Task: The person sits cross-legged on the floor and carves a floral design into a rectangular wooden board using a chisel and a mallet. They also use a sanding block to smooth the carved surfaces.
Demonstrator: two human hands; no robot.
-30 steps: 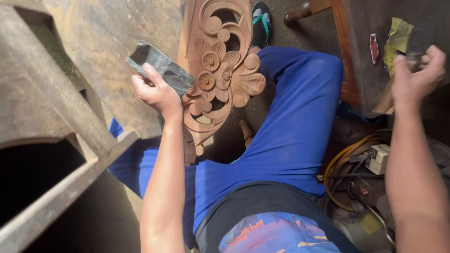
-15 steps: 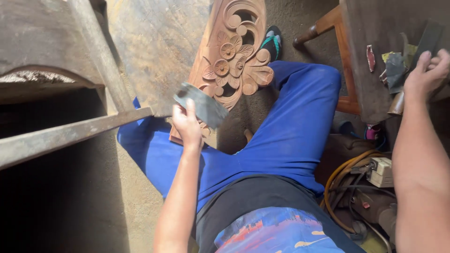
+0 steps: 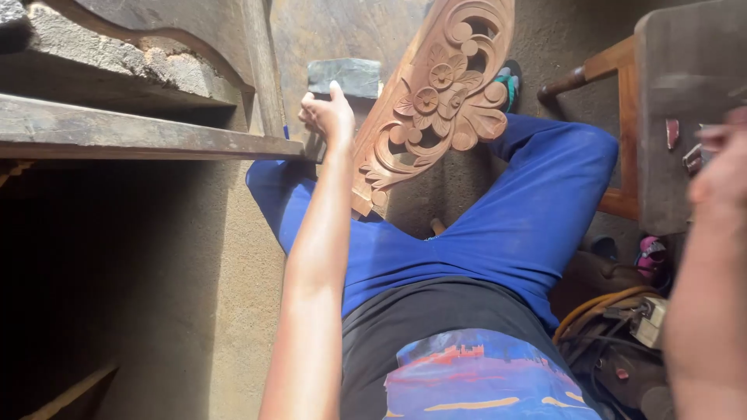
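My left hand (image 3: 331,115) is stretched out ahead of me, fingers curled around the lower edge of a grey rectangular stone block (image 3: 345,77), thumb pressed up against its face. The block sits up against the end of a rough wooden shelf (image 3: 140,136) that juts in from the left, and just beside the carved wooden panel (image 3: 436,101). That panel, cut through with flowers, leaves and scrolls, leans tilted across my blue trousers (image 3: 506,225), its lower end resting near my thigh and its top reaching past my foot in a teal sandal (image 3: 507,78).

My right hand (image 3: 720,167) is close to the camera and blurred; it hovers at the edge of the grey bench (image 3: 669,85) on the right, near some small reddish items (image 3: 672,134), but I cannot tell how far it is open or whether it grips anything. Below it lie an orange hose (image 3: 595,305) and a tangle of tools on the floor.
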